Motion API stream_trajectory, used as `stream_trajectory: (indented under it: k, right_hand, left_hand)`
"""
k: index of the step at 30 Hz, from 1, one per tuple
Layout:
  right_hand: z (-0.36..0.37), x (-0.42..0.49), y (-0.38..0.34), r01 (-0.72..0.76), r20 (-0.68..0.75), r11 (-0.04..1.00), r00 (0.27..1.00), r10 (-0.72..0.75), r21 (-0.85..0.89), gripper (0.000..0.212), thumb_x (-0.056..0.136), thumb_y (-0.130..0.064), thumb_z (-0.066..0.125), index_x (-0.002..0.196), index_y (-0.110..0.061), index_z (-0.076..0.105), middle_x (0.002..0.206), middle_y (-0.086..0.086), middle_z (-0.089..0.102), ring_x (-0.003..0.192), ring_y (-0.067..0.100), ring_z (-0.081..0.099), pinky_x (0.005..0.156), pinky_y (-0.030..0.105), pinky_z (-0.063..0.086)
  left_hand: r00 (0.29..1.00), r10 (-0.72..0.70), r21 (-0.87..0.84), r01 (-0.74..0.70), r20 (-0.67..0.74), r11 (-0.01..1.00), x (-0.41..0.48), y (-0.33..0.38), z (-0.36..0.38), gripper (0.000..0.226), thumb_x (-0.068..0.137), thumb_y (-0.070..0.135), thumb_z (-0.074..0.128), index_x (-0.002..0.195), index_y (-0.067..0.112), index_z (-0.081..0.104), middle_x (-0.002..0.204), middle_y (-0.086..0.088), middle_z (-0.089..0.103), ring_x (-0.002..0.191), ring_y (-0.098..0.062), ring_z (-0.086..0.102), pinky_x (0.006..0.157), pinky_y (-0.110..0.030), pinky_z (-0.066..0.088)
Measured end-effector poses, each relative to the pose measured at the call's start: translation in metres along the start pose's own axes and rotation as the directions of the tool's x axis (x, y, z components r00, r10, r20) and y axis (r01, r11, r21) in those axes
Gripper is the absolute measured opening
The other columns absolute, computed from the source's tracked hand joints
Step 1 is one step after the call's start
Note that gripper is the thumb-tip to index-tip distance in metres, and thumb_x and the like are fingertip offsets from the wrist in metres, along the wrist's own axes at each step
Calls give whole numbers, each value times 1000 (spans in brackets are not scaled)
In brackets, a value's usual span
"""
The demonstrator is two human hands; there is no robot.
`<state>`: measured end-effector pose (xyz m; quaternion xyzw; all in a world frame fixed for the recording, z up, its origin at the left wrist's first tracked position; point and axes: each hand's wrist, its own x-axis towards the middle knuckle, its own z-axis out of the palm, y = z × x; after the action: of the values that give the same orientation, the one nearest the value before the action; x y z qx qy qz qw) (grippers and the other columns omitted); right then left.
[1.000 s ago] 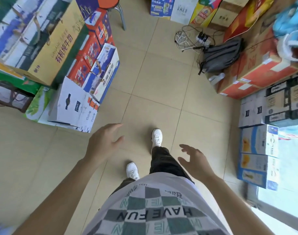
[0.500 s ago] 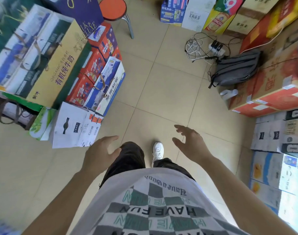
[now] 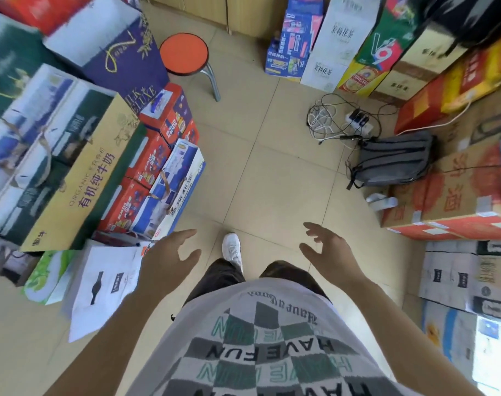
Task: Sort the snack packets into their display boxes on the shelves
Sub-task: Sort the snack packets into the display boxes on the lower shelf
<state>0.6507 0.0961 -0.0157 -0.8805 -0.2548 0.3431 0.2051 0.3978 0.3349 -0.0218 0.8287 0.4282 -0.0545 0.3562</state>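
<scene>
the person stands on the tiled floor [image 3: 272, 167], looking down, both arms held out in front. the left hand [image 3: 169, 257] holds nothing, its fingers relaxed and loosely spread, in front of the edge of a white paper bag [image 3: 103, 287] on the floor. the right hand [image 3: 327, 252] holds nothing either, fingers spread and slightly bent over bare tile. a white shoe [image 3: 232, 248] shows between them. stacked cartons line both sides, a yellow milk carton [image 3: 83, 178] on the left. an orange stool [image 3: 183, 54] stands ahead, with a grey backpack [image 3: 394, 160] and a power strip [image 3: 359, 121] to the right. whether any carton holds snack packets i cannot tell.
</scene>
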Motion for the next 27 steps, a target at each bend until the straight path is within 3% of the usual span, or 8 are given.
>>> stream_trajectory:
  k: [3, 8, 12, 17, 21, 27]
  right_hand:
    - [-16, 26, -8, -62, 4, 998, 998, 62, 24, 50, 94, -33, 65, 142, -27, 52, 125, -4, 66, 112, 15, 61, 90, 26, 44]
    - [-44, 74, -10, -145, 57, 988, 988, 142, 51, 52, 94, -36, 64, 143, -28, 50, 122, -7, 67, 103, 10, 60, 89, 23, 46]
    - [-71, 139, -10, -156, 93, 987, 984, 151, 49, 52, 94, -34, 65, 144, -27, 50, 124, -5, 67, 104, 13, 62, 91, 28, 49]
    - [-123, 243, -21, -103, 128, 994, 987, 97, 43, 52, 94, -33, 65, 144, -29, 49, 126, -6, 66, 107, 13, 63, 87, 23, 45]
    - [-174, 329, -46, -47, 92, 997, 995, 41, 64, 51, 93, -31, 67, 142, -26, 52, 123, -3, 67, 105, 15, 64, 89, 29, 49]
    - [-232, 438, -113, 67, 32, 996, 997, -69, 66, 50, 92, -28, 68, 140, -23, 54, 119, -3, 67, 103, 15, 64, 92, 34, 50]
  left_hand:
    - [998, 66, 21, -66, -18, 998, 57, 19, -23, 45, 88, 24, 76, 131, 17, 65, 127, -3, 69, 116, -22, 64, 88, -35, 52]
    - [994, 105, 33, -104, -28, 994, 150, 54, -57, 44, 89, 26, 75, 131, 19, 66, 124, 0, 70, 111, -22, 67, 87, -38, 55]
    - [995, 89, 61, -87, -40, 994, 225, 87, -63, 42, 87, 24, 77, 128, 18, 68, 116, -2, 72, 102, -25, 67, 78, -30, 48]
    - [1000, -3, 82, 2, 23, 997, 296, 128, -62, 43, 90, 31, 73, 132, 24, 65, 126, 7, 68, 114, -17, 65, 89, -33, 50]
    - [995, -91, 60, 89, 36, 994, 328, 150, -61, 42, 89, 32, 74, 131, 30, 65, 120, 12, 69, 102, -8, 63, 80, -25, 45]
    - [973, -227, 52, 224, 39, 973, 381, 164, -81, 38, 89, 35, 73, 126, 37, 65, 115, 19, 67, 104, -5, 63, 80, -23, 43]
